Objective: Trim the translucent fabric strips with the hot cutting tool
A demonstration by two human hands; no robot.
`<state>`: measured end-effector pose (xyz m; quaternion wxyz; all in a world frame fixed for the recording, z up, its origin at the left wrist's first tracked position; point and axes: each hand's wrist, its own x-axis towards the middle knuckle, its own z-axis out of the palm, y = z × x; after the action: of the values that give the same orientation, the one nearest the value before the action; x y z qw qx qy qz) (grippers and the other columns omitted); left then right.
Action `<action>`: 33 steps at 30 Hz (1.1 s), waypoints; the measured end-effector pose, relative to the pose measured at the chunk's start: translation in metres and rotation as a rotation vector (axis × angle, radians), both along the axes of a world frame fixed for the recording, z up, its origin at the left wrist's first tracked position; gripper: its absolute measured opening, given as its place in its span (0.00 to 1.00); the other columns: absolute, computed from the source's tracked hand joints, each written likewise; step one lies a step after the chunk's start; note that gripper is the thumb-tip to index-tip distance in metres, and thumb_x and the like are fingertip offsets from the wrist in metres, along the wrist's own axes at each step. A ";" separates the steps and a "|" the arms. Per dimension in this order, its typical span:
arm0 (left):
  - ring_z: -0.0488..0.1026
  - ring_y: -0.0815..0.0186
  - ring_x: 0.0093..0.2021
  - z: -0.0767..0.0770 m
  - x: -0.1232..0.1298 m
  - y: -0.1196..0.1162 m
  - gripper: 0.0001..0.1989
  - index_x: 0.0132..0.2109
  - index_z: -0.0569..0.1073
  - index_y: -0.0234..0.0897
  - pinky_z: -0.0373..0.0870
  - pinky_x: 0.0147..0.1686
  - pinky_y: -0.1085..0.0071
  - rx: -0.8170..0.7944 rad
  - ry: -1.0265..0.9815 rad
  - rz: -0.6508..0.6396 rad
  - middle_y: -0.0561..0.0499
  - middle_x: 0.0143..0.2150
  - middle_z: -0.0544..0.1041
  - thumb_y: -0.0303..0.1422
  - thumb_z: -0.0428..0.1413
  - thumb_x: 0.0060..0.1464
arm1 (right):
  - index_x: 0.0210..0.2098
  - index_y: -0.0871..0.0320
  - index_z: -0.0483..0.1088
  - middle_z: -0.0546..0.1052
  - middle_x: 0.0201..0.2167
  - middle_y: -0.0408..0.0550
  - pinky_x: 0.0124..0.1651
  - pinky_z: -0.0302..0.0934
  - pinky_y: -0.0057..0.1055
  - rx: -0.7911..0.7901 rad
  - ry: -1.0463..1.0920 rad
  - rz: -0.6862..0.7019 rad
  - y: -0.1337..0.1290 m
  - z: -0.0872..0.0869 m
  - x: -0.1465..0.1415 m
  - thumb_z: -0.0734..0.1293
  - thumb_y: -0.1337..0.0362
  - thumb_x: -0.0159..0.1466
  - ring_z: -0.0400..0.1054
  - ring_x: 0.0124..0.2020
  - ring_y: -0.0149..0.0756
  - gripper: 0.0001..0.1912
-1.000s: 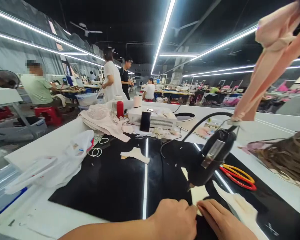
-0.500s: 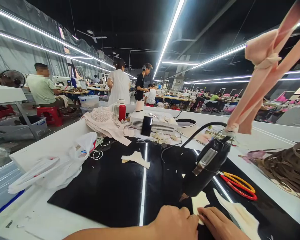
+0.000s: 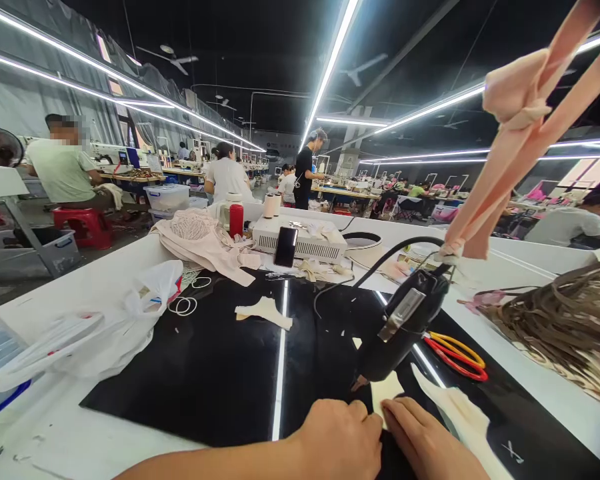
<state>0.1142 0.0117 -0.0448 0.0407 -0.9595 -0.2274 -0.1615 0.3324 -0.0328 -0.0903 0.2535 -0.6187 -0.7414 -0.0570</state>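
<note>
The left hand (image 3: 343, 437) and right hand (image 3: 430, 443) meet at the near edge of the black mat (image 3: 205, 373), both pinching 1 cream fabric piece (image 3: 386, 390) (thumbs on top) under the tip of the hanging black tool (image 3: 403, 320). Scissors (image 3: 457, 353) lie just right.

White plastic bag (image 3: 95, 327), red bottle (image 3: 236, 220), phone (image 3: 285, 247), red-yellow scissors (image 3: 455, 353), brown straps pile (image 3: 565, 320)

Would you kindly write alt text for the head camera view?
Two bare hands, left hand and right hand, pinch a small cream fabric piece on a black glossy mat, beneath a black hanging corded tool. Red and yellow scissors lie to the right.
</note>
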 end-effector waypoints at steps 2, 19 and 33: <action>0.79 0.63 0.30 0.002 -0.002 -0.001 0.09 0.46 0.75 0.35 0.66 0.22 0.68 -0.040 -0.003 0.004 0.49 0.37 0.80 0.36 0.54 0.69 | 0.39 0.49 0.77 0.83 0.37 0.49 0.30 0.71 0.31 -0.025 0.098 -0.026 -0.001 0.011 -0.010 0.59 0.61 0.70 0.81 0.34 0.41 0.14; 0.82 0.58 0.39 0.017 -0.010 -0.006 0.17 0.63 0.72 0.33 0.80 0.37 0.64 -0.222 0.076 0.083 0.47 0.44 0.80 0.31 0.52 0.71 | 0.36 0.54 0.76 0.82 0.37 0.50 0.43 0.68 0.37 -0.260 0.478 -0.105 -0.002 0.049 -0.025 0.60 0.56 0.72 0.76 0.39 0.44 0.16; 0.82 0.57 0.40 0.021 -0.007 -0.006 0.22 0.70 0.65 0.38 0.80 0.37 0.63 -0.258 0.159 0.112 0.46 0.48 0.80 0.36 0.49 0.73 | 0.36 0.54 0.74 0.80 0.36 0.49 0.45 0.67 0.38 -0.244 0.484 -0.106 -0.005 0.045 -0.031 0.59 0.57 0.73 0.75 0.38 0.43 0.15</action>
<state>0.1070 0.0052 -0.0236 -0.0561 -0.9522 -0.2956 -0.0521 0.3016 -0.0378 -0.0449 0.3437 -0.6783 -0.6270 0.1691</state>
